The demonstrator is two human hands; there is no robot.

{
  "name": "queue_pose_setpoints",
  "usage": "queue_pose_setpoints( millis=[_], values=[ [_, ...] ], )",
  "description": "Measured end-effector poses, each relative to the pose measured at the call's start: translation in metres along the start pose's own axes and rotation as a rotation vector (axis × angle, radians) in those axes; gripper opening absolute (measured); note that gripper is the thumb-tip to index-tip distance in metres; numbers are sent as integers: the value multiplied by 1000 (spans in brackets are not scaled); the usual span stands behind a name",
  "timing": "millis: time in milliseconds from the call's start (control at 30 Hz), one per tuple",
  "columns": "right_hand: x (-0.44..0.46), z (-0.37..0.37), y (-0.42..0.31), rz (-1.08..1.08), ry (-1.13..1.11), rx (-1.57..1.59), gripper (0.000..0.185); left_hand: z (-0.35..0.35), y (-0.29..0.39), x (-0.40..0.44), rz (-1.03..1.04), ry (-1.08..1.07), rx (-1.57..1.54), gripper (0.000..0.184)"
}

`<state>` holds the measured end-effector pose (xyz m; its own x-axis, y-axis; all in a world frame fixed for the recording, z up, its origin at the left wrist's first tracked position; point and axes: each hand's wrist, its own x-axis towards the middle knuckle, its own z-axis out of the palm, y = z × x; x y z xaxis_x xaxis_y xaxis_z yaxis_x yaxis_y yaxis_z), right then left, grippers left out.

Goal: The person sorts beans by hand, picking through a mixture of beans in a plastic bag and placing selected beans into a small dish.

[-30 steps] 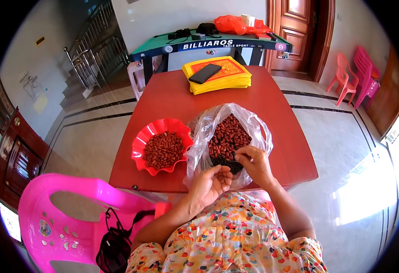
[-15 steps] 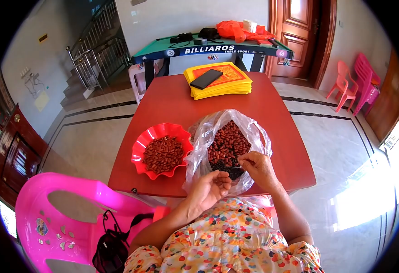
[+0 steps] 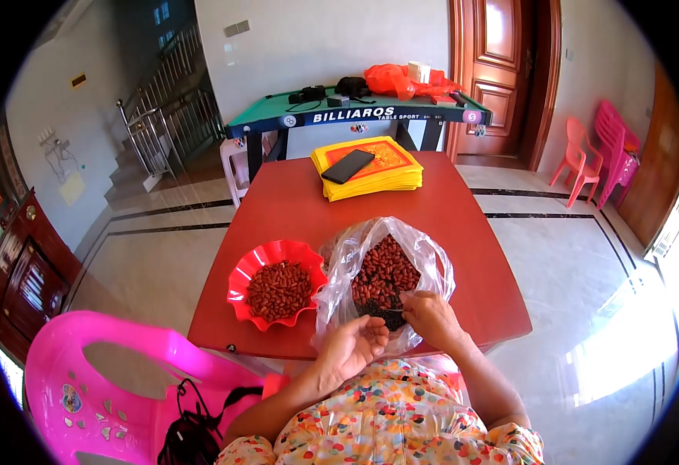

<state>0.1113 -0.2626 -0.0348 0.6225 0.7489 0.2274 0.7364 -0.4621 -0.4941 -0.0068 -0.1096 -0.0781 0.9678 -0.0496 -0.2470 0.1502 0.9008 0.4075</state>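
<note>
A clear plastic bag (image 3: 441, 271) stands open on the red table. Inside it lie reddish-brown beans (image 3: 386, 273), with small black beans or seeds (image 3: 378, 312) towards the near side. My right hand (image 3: 431, 318) is at the bag's near right part, thumb and fingertips pinched together; what they hold is too small to make out. Beside it, my left hand (image 3: 348, 349) is cupped with the palm turned up and the fingers loosely bent over the near edge of the bag. To the left, a red wavy-rimmed bowl (image 3: 238, 267) contains more reddish-brown beans (image 3: 280, 291).
Behind the bag, a black phone (image 3: 348, 166) rests on a yellow stack (image 3: 386, 184). A billiard table (image 3: 355, 116) stands beyond the red table (image 3: 277, 209). At my left is a pink chair (image 3: 115, 329) with a black bag (image 3: 188, 434).
The head view has tilted up slightly, so everything on the table appears lower. Both hands stay at the near side of the bag, with the right still pinched.
</note>
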Motion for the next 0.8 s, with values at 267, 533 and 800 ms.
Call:
queue_pose_setpoints(
  millis=[267, 533, 800],
  values=[
    [1, 9, 5, -60, -2, -9, 10, -4, 0, 1, -10, -25, -3, 29],
    [-1, 2, -13, -190, 186, 310, 10, -3, 0, 0, 2, -15, 13, 25],
    [-8, 4, -36, -405, 81, 495, 12, -14, -3, 8, 15, -50, -87, 25]
  ],
)
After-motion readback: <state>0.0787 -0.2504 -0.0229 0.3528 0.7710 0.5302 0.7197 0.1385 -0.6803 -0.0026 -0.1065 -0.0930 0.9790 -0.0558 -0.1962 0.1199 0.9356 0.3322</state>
